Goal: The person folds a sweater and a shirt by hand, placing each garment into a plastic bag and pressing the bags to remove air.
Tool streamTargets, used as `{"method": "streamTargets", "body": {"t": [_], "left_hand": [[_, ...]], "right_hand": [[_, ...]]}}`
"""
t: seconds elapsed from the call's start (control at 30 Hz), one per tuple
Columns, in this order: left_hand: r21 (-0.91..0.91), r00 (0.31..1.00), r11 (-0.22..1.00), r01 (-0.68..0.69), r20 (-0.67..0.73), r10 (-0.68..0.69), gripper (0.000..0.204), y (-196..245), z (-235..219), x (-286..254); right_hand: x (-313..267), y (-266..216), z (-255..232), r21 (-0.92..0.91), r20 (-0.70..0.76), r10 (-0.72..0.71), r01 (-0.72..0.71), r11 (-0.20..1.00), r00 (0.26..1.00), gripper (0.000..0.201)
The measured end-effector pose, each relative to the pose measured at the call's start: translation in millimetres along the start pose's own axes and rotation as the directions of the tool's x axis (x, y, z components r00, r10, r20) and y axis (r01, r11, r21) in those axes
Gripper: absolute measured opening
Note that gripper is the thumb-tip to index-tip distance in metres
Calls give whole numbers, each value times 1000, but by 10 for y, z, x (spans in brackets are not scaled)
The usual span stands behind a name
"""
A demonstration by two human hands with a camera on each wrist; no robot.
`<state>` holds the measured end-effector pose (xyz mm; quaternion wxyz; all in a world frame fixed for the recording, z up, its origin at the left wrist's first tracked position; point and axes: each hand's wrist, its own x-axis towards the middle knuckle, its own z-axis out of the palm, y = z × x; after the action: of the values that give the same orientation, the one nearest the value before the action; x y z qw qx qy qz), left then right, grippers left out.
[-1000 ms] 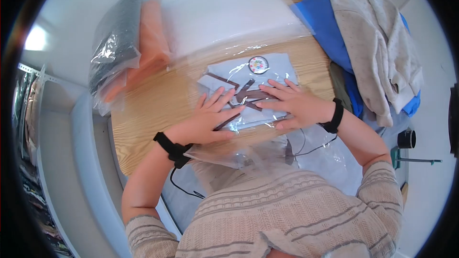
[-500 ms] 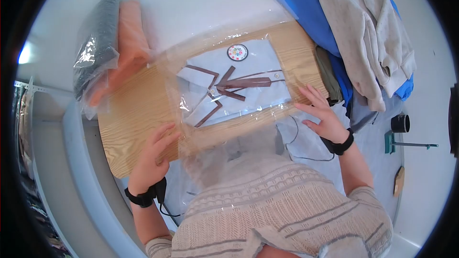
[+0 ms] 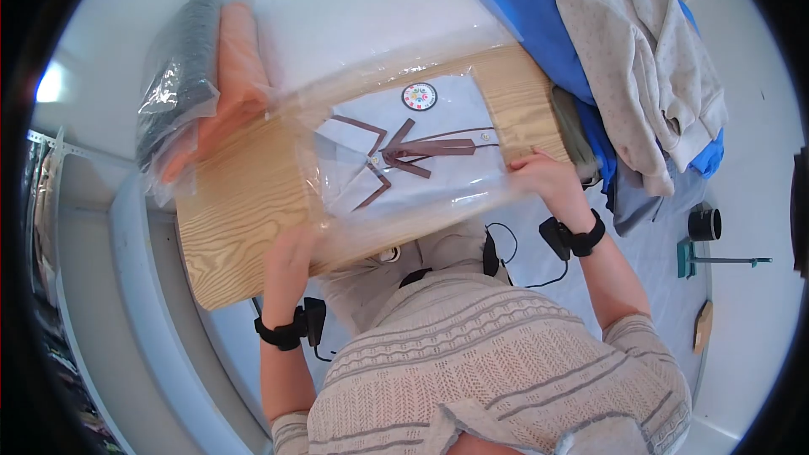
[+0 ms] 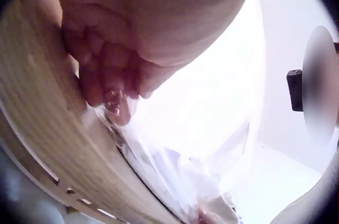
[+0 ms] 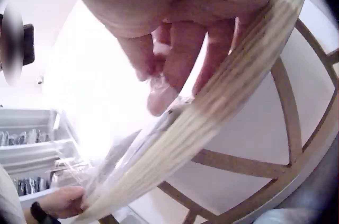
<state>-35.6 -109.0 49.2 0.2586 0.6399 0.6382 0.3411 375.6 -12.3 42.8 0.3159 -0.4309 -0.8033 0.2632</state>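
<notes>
A folded pale blue shirt (image 3: 447, 173) with brown trim, a brown ribbon tie and a round colourful badge (image 3: 419, 96) lies inside a clear plastic bag (image 3: 371, 232) on the wooden table. My left hand (image 3: 288, 265), blurred in the head view, is at the bag's near left corner. In the left wrist view its fingers (image 4: 116, 110) pinch the plastic against the thumb. At the near right corner, my right hand (image 3: 543, 179) pinches the bag between thumb and curled fingers, as the right wrist view shows. The near edge of the bag is blurred between the hands.
Bagged dark and orange garments (image 3: 240, 76) stand at the table's (image 3: 219, 227) back left. Behind the shirt lies a stack of clear plastic bags (image 3: 379, 17). Blue garments and a speckled beige sweatshirt (image 3: 640, 59) are piled on the right. Shelves (image 3: 93, 227) stand at the left.
My hands lifted off the shirt, where they lay flat, and moved apart to the bag's near corners. Now both pinch the plastic. The near flap has left my lap and come up to the table edge.
</notes>
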Motion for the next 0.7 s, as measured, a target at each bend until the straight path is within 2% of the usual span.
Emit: {"method": "streamTargets", "body": {"t": [0.03, 0.07, 0.1, 0.17, 0.2, 0.27, 0.33, 0.4, 0.5, 0.57, 0.6, 0.63, 0.67, 0.7], "left_hand": [[1, 1000, 1000, -2, -5, 2, 17, 2, 10, 31], [-117, 994, 987, 110, 6, -110, 20, 92, 30, 90], [-232, 975, 947, 222, 32, -221, 23, 154, 47, 134], [-199, 971, 952, 232, -16, -240, 25, 112, 105, 190], [-167, 965, 955, 244, -60, -257, 27, 88, 132, 214], [-118, 963, 961, 251, -74, -261, 28, 91, 153, 264], [-67, 961, 964, 258, -87, -263, 29, 110, 179, 294], [-58, 943, 956, 289, -157, -295, 29, 124, 218, 315], [-9, 937, 955, 297, -192, -293, 30, 70, 246, 346], [-16, 934, 959, 284, -223, -281, 30, 107, 267, 343], [-24, 929, 962, 272, -254, -269, 31, 125, 263, 354], [-24, 928, 963, 270, -261, -267, 31, 128, 241, 364], [-45, 925, 947, 319, -201, -321, 27, 131, 213, 364], [-60, 917, 928, 369, -137, -374, 24, 142, 182, 355]], "right_hand": [[19, -47, 23, 234, -1, 279, -271, 933, 960, 12], [48, -98, 47, 447, 66, 529, -499, 742, 846, 15], [64, -103, 84, 447, 67, 525, -496, 744, 849, 15], [100, -83, 182, 484, -33, 516, -438, 758, 856, 23], [122, -95, 219, 485, -31, 510, -433, 760, 860, 23], [165, -125, 281, 443, -162, 522, -411, 797, 838, 23], [199, -162, 291, 435, -164, 532, -423, 795, 831, 24], [215, -173, 282, 426, -169, 546, -439, 791, 820, 24], [218, -182, 273, 391, -104, 569, -493, 777, 816, 22], [242, -270, 332, 341, -326, 511, -405, 848, 795, 20], [257, -345, 336, 341, -328, 505, -398, 851, 798, 20], [260, -445, 324, 21, -392, 223, -234, 972, 893, 22], [282, -543, 327, -303, -358, -74, -41, 952, 931, 29], [325, -628, 379, -299, -360, -74, -40, 953, 930, 29]]}}
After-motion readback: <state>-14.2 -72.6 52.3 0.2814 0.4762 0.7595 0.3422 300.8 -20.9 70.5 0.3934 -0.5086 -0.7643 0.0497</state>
